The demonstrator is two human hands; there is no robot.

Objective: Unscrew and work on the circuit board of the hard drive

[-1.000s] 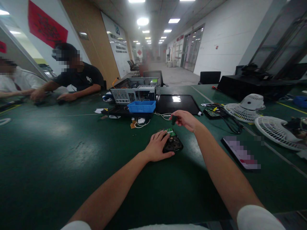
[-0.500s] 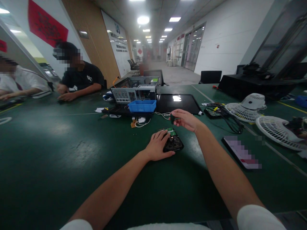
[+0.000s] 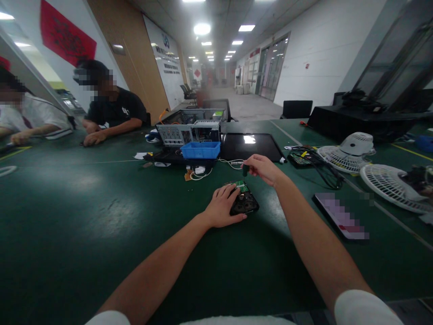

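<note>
My left hand [image 3: 221, 207] lies across the left part of a small black device [image 3: 246, 206] on the table, its fingers over the top and its thumb by the near edge, holding it in place. The device's casing is open, with a green circuit board [image 3: 241, 185] at its far end and dark round parts nearer me. Above the far end, my right hand [image 3: 262, 168] is closed in a pinch round the top of a short dark handle, which looks like a screwdriver [image 3: 245, 170] held upright. I cannot make out its tip.
Beyond the device are a blue tray [image 3: 200, 150], an opened computer case [image 3: 191, 126] and a dark flat panel [image 3: 252, 146]. A white cable [image 3: 203, 176] lies in front. To the right are a phone [image 3: 340, 216], black cables and white fan parts [image 3: 345, 153]. Two people sit at left.
My right hand has shifted slightly right, and its fingers are now higher round the dark handle. My left hand and the device have stayed put.
</note>
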